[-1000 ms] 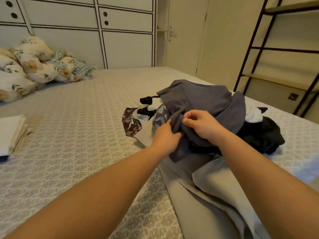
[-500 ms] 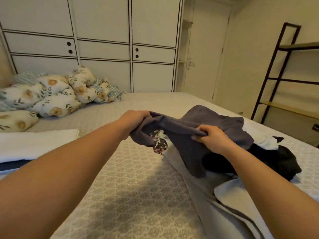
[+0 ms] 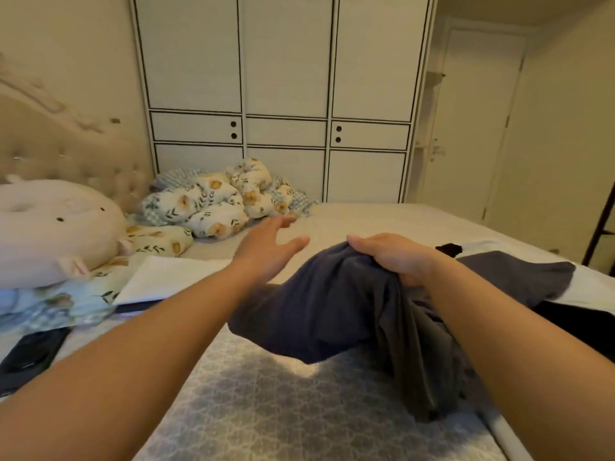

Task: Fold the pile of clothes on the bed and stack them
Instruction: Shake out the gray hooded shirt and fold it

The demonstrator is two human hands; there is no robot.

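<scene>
A dark grey garment (image 3: 316, 307) hangs bunched above the patterned bed (image 3: 299, 410), with my right hand (image 3: 392, 256) shut on its top edge. Its left part swings free over the mattress. My left hand (image 3: 269, 247) is open, fingers spread, just left of the garment and holding nothing. The rest of the pile (image 3: 532, 277) lies at the right behind my right arm, with grey, black and white cloth showing. A folded white piece (image 3: 166, 277) lies flat at the left on a dark folded one.
Floral pillows (image 3: 213, 204) and a round plush cushion (image 3: 50, 231) crowd the head of the bed at the left. A dark flat item (image 3: 30, 357) lies near the left edge. A white wardrobe (image 3: 283, 94) stands behind, a dark shelf frame (image 3: 599, 227) at the right.
My left hand has let go of the grey garment and opened. My right hand has lifted the garment higher. The camera has tilted up and turned left.
</scene>
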